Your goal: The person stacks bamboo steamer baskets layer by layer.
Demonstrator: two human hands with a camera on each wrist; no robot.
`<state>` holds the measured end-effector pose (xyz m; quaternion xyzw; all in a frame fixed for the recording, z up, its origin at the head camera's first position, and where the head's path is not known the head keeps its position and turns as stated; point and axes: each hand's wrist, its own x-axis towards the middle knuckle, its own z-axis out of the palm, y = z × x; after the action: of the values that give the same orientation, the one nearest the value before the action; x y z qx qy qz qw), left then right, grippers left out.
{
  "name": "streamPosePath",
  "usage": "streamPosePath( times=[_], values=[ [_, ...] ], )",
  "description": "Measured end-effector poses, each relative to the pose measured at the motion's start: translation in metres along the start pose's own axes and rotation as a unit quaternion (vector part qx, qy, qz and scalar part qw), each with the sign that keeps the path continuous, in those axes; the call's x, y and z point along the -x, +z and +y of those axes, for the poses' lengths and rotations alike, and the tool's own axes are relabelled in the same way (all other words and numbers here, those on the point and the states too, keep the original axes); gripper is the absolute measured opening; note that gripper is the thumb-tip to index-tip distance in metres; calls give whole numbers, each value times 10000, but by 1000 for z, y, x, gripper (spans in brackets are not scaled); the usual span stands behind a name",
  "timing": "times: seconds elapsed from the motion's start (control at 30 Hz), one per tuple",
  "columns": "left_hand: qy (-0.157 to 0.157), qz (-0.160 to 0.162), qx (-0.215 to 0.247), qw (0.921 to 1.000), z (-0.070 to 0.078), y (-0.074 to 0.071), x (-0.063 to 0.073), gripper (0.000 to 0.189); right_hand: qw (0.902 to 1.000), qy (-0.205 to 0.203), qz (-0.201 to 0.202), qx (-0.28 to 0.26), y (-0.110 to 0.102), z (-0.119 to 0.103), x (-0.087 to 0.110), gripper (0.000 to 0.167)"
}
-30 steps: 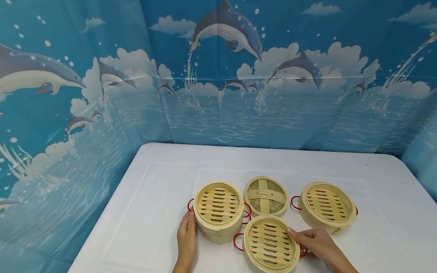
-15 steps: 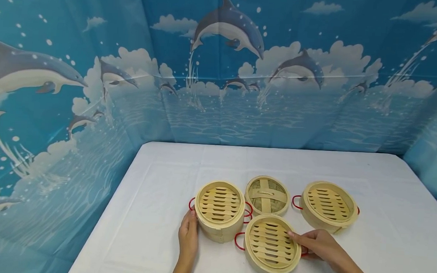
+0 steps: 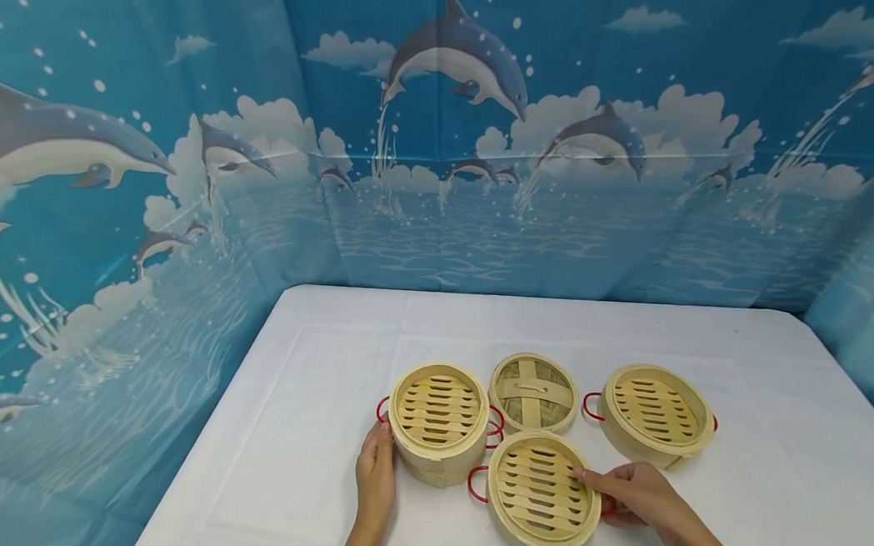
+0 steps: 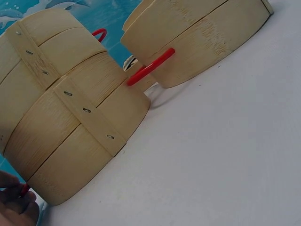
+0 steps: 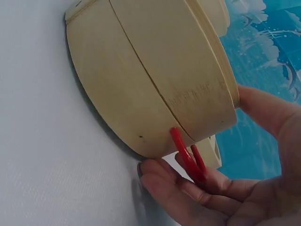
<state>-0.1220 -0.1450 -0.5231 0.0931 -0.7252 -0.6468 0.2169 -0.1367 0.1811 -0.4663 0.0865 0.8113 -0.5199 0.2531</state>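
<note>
Two round bamboo steamer baskets are stacked (image 3: 436, 467) left of centre, slatted base uppermost. My left hand (image 3: 377, 478) is at the stack's left side, its fingers pinching the lower red handle (image 4: 25, 189) in the left wrist view. A single bamboo steamer basket (image 3: 529, 539) stands close to the stack's front right. My right hand (image 3: 641, 496) grips this basket by its right side, thumb over the rim. Below, in the right wrist view, its fingers (image 5: 164, 186) curl by the red handle (image 5: 186, 157) and reach the basket's lower edge.
Behind the front basket lies a woven bamboo lid (image 3: 531, 389) with a cross strap. Another red-handled steamer basket (image 3: 633, 439) stands farther right. All are on a white-covered table (image 3: 310, 382), with a dolphin-print cloth backdrop (image 3: 424, 230) along its back and sides.
</note>
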Motion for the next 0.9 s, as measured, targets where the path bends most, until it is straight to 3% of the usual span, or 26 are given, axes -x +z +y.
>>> streamPosePath(
  times=[0.23, 0.7, 0.9],
  values=[
    [12, 3, 2, 10000, 1, 0, -1, 41, 9999, -18, 89, -134, 2, -6, 1, 43],
    [-41, 106, -110, 9999, 1, 1, -1, 41, 9951, -174, -557, -799, 1, 4, -3, 55],
    [-21, 93, -100, 9999, 0, 1, 0, 40, 9961, -55, -238, -846, 4, 11, -3, 51]
  ],
)
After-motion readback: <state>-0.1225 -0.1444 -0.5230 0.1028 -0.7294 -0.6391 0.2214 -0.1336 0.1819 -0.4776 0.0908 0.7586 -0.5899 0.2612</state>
